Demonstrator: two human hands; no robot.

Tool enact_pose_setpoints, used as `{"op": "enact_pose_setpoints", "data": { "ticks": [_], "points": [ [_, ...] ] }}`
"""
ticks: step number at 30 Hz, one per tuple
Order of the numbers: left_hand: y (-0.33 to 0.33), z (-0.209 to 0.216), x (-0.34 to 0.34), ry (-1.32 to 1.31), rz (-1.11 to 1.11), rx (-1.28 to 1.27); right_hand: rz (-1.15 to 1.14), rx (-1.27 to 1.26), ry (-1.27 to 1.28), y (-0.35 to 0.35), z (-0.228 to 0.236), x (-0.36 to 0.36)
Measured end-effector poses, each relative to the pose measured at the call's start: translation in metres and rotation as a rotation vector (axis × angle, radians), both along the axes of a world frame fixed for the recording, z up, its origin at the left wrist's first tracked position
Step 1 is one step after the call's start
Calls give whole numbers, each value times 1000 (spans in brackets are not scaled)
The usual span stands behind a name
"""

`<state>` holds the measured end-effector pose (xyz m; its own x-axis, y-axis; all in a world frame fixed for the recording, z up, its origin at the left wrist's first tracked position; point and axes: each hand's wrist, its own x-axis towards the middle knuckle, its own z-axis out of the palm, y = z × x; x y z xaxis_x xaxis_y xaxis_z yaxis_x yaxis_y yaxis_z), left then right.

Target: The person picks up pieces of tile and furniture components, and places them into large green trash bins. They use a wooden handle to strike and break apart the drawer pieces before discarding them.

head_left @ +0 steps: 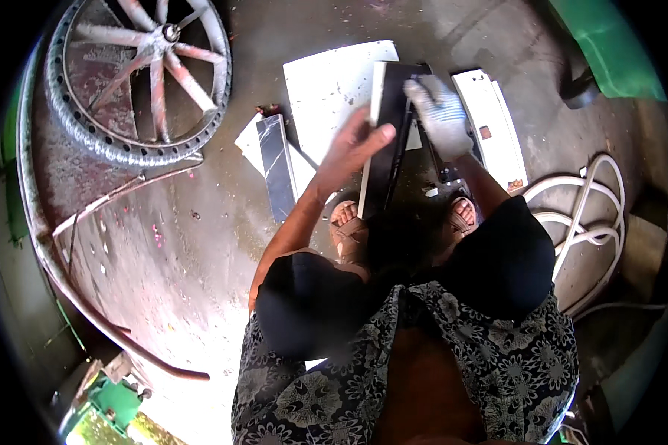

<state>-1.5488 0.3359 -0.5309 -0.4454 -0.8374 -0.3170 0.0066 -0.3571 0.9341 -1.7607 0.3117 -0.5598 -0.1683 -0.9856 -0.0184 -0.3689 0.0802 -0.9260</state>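
Between my feet I have a long black tile strip (390,152) with a white edge, tilted up on its side. My bare left hand (352,150) grips its left edge, fingers behind the white side and thumb over the dark face. At the upper right edge is my right hand (441,120), in a whitish work glove; its fingers curl around the strip's edge. To the left lies a narrow black tile (276,167) with white veins. A large white sheet (334,89) lies on the floor beyond the strip.
Pale pieces (501,141) lie to the right of my gloved hand. A big spoked wheel (156,63) stands at the far left, near a long curved pipe (89,300). A coiled whitish hose (583,215) rests on the right, below a green sheet (616,52).
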Motion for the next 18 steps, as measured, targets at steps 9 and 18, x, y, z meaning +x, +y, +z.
{"op": "enact_pose_setpoints", "data": {
  "ticks": [9, 18],
  "points": [
    [23, -112, -10, -37, -158, 454, 307, -146, 851, 22, -108, -81],
    [40, -100, 20, 69, 14, 894, 15, 681, 438, 58, -100, -232]
  ]
}}
